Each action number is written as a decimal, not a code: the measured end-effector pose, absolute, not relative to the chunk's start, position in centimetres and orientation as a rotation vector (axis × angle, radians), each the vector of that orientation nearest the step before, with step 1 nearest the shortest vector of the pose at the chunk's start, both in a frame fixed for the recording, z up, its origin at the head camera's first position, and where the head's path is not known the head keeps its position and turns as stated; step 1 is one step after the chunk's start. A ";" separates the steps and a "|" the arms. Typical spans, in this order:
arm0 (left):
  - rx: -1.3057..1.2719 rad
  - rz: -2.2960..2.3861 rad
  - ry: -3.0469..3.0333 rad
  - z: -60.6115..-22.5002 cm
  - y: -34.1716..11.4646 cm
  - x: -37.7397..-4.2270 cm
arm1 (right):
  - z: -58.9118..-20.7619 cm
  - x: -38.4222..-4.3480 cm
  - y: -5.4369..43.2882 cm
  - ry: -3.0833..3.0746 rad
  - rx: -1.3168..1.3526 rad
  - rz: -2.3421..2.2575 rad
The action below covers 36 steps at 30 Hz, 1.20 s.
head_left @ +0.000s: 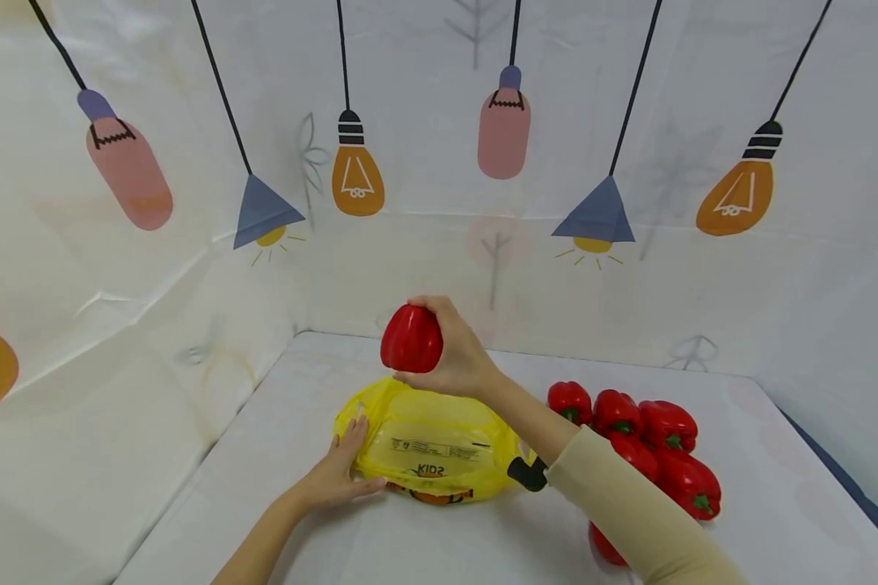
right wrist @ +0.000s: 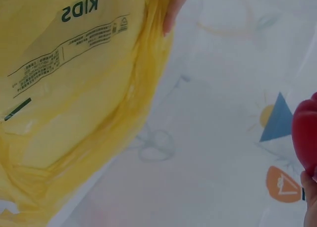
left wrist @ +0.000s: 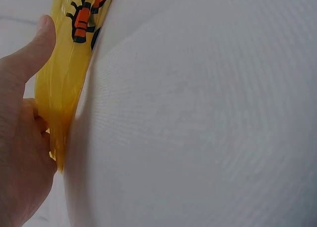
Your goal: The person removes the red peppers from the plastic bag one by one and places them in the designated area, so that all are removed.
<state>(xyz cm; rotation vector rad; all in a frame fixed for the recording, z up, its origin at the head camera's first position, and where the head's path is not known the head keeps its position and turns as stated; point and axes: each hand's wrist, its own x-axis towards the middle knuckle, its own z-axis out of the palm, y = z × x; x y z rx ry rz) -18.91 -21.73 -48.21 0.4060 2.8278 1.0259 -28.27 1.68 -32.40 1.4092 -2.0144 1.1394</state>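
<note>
My right hand [head_left: 457,349] holds a red bell pepper [head_left: 411,340] up above the far left part of a yellow plastic bag [head_left: 439,431]. Its thumb and fingers grip the pepper from opposite sides. In the right wrist view only part of that pepper [right wrist: 306,133] shows at the right edge. The bag lies on the table, loose and crinkled, with printed text that reads upside down from here. My left hand [head_left: 340,471] rests against the bag's left side, thumb spread away from the other fingers. In the left wrist view some fingertips are hidden behind the yellow plastic [left wrist: 64,83].
Several red bell peppers [head_left: 669,426] lie grouped on the white table [head_left: 754,455] to the right, partly covered by my right sleeve [head_left: 622,504]. A white sheet [head_left: 424,260] printed with lamps and bulbs hangs behind the table and along its left side.
</note>
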 end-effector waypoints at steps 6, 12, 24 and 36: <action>0.382 1.028 2.812 -48.3 -21.7 -18.9 | -32.3 -27.7 2.7 -2.006 1.414 1.130; 0.396 1.016 2.821 -48.4 -21.6 -18.8 | -32.3 -27.5 4.3 -2.032 1.386 1.130; 0.459 1.010 2.846 -48.2 -21.6 -18.7 | -32.7 -27.0 7.4 -2.056 1.321 1.141; 0.427 0.994 2.842 -48.5 -21.8 -18.8 | -30.8 -23.8 9.4 -2.083 1.246 1.141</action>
